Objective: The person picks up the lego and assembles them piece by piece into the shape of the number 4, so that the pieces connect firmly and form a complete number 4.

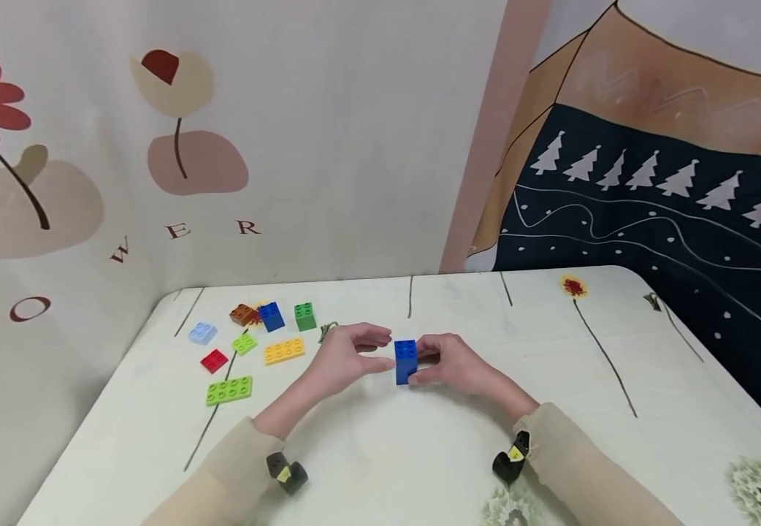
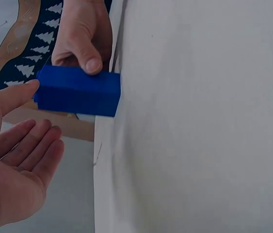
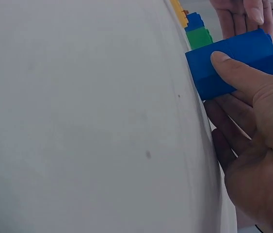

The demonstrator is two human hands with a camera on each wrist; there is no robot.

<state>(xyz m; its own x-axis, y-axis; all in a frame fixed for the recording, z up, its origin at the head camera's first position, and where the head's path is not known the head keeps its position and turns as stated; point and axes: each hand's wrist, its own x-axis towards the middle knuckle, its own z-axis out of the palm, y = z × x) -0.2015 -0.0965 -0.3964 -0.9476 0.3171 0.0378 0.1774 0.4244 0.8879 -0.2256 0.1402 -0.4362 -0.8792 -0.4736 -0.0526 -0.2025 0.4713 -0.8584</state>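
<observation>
The right hand (image 1: 454,364) is pinching a tall blue block (image 1: 404,363) from the right side, its thumb lying on the near face and its other fingers going behind. The block is standing upright at the middle of the table (image 1: 367,453), with the studs facing up; whether its base is touching the table, I cannot tell. This side grip is leaving the top uncovered, and it seems to be giving good access to the other hand.

The left hand (image 1: 349,359) is facing the block from the left, its thumb spreading well away from the fingers and gripping nothing. The thumb tip is lying very near to the block, but a contact I cannot confirm.

Other bricks are lying at the left, perhaps being grouped there to avoid disturbing the hands. Farthest are resting a brown brick (image 1: 242,315), a dark blue brick (image 1: 272,317) and a green brick (image 1: 304,316); nearer are a light blue brick (image 1: 202,333), a small lime brick (image 1: 245,343), a yellow brick (image 1: 284,351), a red brick (image 1: 213,361) and a long lime brick (image 1: 228,391). No container is showing; all these bricks are lying loose.
</observation>
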